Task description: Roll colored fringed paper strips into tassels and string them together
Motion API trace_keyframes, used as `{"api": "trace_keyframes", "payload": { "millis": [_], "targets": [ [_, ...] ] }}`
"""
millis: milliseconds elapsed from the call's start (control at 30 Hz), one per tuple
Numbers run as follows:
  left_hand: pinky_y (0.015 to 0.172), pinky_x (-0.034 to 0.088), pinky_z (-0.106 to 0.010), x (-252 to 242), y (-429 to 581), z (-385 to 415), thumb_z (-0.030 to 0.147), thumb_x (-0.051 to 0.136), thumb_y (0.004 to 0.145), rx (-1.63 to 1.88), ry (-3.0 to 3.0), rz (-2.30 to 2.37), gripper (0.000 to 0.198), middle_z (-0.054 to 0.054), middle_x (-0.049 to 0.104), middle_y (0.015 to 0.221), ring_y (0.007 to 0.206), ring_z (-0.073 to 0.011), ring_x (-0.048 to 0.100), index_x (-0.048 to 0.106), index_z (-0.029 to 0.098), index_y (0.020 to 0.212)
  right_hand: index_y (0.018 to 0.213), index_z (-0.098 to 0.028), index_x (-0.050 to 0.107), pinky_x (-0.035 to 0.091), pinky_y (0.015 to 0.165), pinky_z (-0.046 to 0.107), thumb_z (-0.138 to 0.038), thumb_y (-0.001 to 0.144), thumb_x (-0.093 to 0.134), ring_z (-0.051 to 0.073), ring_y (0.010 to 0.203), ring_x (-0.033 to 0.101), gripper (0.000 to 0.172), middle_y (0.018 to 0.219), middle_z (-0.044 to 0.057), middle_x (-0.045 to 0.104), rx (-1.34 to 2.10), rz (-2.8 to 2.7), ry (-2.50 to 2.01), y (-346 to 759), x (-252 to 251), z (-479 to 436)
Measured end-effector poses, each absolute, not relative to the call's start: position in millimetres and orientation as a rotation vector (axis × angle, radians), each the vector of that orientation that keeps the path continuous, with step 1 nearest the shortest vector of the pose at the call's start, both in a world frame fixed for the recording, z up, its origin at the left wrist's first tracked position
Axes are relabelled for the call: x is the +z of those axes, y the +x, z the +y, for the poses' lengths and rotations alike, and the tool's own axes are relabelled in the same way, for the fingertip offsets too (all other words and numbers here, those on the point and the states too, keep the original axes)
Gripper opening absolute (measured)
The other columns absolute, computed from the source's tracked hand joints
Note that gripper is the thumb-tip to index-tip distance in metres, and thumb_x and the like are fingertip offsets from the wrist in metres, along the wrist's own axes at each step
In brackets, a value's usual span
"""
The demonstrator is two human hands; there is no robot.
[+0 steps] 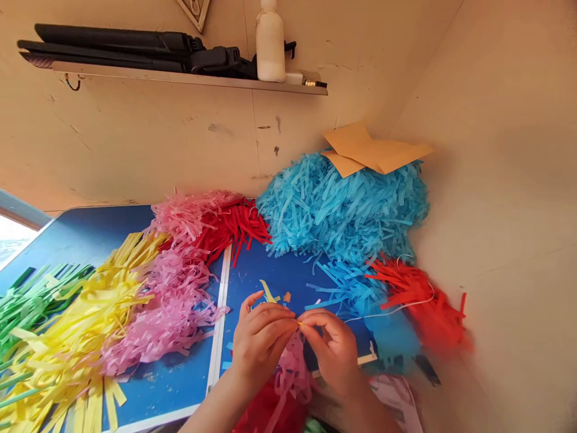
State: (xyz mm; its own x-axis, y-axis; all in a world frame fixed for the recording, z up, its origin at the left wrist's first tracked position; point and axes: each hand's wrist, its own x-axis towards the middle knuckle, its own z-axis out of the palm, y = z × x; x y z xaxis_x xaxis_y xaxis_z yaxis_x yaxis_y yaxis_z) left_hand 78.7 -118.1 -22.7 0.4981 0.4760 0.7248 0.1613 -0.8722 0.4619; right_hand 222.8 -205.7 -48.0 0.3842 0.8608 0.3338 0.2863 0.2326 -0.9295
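Because the 2 hands meet fingertip to fingertip just above the blue table [279, 273], the work sits right where the head camera looks down on it. The left hand [260, 340] is closed in a pinch on the top of a small bundle of pink paper strips [293, 370], which hangs loose below the fingers, probably so its ends stay free. The right hand [334, 349] is also closed, its fingertips pinching at the same spot, where a tiny yellow tip shows; what exactly that tip is cannot be told. A thin white thread [396, 310] runs away to the right of the pinch and rises over the red-orange strips [424, 304], so it seems to be kept slack and within reach. Beyond the pinch lies a heap of light blue strips [342, 207] with brown card pieces [369, 149] resting on top. To the left of the pinch lie pink strips [175, 294], red strips [234, 225], yellow strips [76, 337] and green strips [27, 300], sorted by colour in rows, likely for easy picking. High on the wall, a shelf [180, 78] carries a white bottle [269, 42].
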Motion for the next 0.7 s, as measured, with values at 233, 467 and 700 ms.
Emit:
{"api": "trace_keyframes", "payload": {
  "millis": [233, 467, 700],
  "targets": [
    [0.110, 0.036, -0.043, -21, 76, -118, 0.013, 0.062, 0.090, 1.271, 2.418, 0.528, 0.013, 0.002, 0.077, 0.086, 0.081, -0.0142, 0.073, 0.067, 0.024, 0.090, 0.085, -0.023, 0.068, 0.053, 0.079, 0.028, -0.023, 0.092, 0.063, 0.017, 0.082, 0.068, 0.009, 0.086, 0.002, 0.072, 0.577, -1.134, -1.355, 220, -47, -208],
    [0.110, 0.037, -0.044, -22, 76, -119, 0.013, 0.061, 0.090, 1.268, 2.403, 0.542, 0.014, 0.002, 0.078, 0.086, 0.081, -0.0148, 0.073, 0.068, 0.026, 0.091, 0.083, -0.023, 0.068, 0.053, 0.078, 0.030, -0.027, 0.092, 0.062, 0.019, 0.081, 0.068, 0.012, 0.084, 0.003, 0.072, 0.583, -1.137, -1.388, 221, -44, -206],
    [0.108, 0.038, -0.042, -32, 76, -116, 0.014, 0.063, 0.089, 1.143, 2.399, 0.540, 0.010, 0.003, 0.076, 0.087, 0.081, -0.0137, 0.072, 0.064, 0.024, 0.090, 0.083, -0.023, 0.066, 0.052, 0.077, 0.028, -0.022, 0.092, 0.061, 0.017, 0.081, 0.067, 0.011, 0.084, 0.002, 0.071, 0.567, -1.174, -1.392, 222, -47, -205]
  ]
}}
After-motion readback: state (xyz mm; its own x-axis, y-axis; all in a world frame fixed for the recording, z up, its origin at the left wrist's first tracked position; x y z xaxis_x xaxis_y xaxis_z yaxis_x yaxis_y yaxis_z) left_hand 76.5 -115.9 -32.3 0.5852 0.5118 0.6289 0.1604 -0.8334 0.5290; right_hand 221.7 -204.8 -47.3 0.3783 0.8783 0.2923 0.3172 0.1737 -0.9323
